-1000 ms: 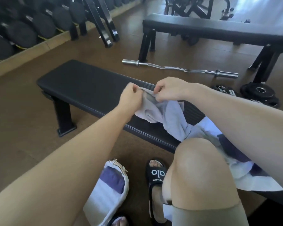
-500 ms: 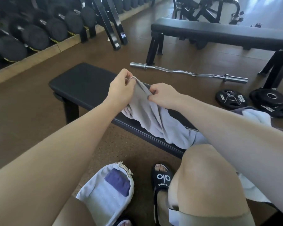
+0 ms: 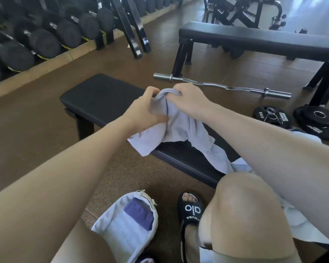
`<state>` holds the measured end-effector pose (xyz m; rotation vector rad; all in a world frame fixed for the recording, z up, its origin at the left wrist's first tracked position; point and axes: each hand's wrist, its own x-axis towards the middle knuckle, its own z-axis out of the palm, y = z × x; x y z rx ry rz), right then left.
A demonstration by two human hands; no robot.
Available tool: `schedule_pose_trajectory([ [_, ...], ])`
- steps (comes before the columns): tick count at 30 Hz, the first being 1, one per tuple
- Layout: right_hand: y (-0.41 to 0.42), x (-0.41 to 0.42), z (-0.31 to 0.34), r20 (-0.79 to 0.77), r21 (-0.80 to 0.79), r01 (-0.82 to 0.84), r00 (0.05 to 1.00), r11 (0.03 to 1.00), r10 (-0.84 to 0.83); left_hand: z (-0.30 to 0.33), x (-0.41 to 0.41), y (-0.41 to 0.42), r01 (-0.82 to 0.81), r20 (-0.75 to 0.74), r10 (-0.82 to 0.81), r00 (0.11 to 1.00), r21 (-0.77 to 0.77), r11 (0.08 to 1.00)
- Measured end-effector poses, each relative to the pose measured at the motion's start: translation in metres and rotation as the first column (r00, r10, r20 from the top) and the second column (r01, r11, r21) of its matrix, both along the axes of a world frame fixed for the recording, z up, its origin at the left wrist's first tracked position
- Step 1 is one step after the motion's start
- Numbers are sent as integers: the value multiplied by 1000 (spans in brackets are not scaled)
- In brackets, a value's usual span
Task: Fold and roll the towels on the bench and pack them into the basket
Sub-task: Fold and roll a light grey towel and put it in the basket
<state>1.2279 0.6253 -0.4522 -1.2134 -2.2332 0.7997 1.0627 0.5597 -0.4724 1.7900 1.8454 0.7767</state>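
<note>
Left hand (image 3: 142, 112) and right hand (image 3: 190, 100), fingers curled, each grip the raised top edge of the pale lavender cloth towel (image 3: 179, 128). The towel hangs between them, trailing across the black padded bench (image 3: 103, 97).

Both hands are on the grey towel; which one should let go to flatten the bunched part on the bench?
Right, probably. The right hand sits nearer the bunched grey towel trailing toward the knee; the left hand grips the top edge above the bench and can anchor it.
</note>
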Motion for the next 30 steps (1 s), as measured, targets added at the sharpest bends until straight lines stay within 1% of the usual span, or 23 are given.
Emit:
schedule_pose_trajectory([
  [1,-4,-5,1,-20,-14,-42,999,999,41,-3,2,2,1,-1,-1,1000,50,999],
  [3,-9,-8,0,-38,-15,-84,996,996,83,-7,3,3,-51,-23,55,998,141,989],
  [4,-8,-7,-1,0,12,-91,996,996,91,-7,1,4,-81,-36,88,995,166,983],
  [6,-2,1,-3,161,64,-88,984,994,77,-4,-6,2,-122,-77,135,988,158,980],
  [8,5,13,-6,303,72,-35,953,997,12,0,-15,-1,-165,-139,186,973,152,975],
  [11,8,25,-8,424,110,61,900,992,-102,2,-28,-3,-216,-228,253,940,175,961],
  [13,7,30,-7,474,165,90,866,982,-159,2,-35,-1,-223,-302,258,918,144,964],
  [15,8,33,-5,487,224,99,850,969,-199,0,-40,1,-248,-341,256,905,69,966],
  [17,11,37,-3,463,285,111,854,952,-238,-3,-46,1,-291,-347,279,895,19,956],
  [18,13,38,-1,437,318,120,862,940,-257,-3,-48,1,-319,-332,306,892,17,948],
  [20,19,41,3,393,349,132,878,928,-273,-1,-53,2,-368,-254,367,895,44,929],
  [22,24,42,8,392,326,134,881,936,-263,4,-55,4,-406,-181,412,893,73,911],
  [24,26,42,11,396,307,146,879,941,-265,10,-56,6,-425,-173,431,886,70,902],
  [27,28,43,12,401,298,152,876,942,-268,13,-59,7,-415,-306,400,864,20,910],
  [30,31,47,13,428,302,180,852,936,-302,8,-63,5,-423,-465,374,803,-1,906],
])
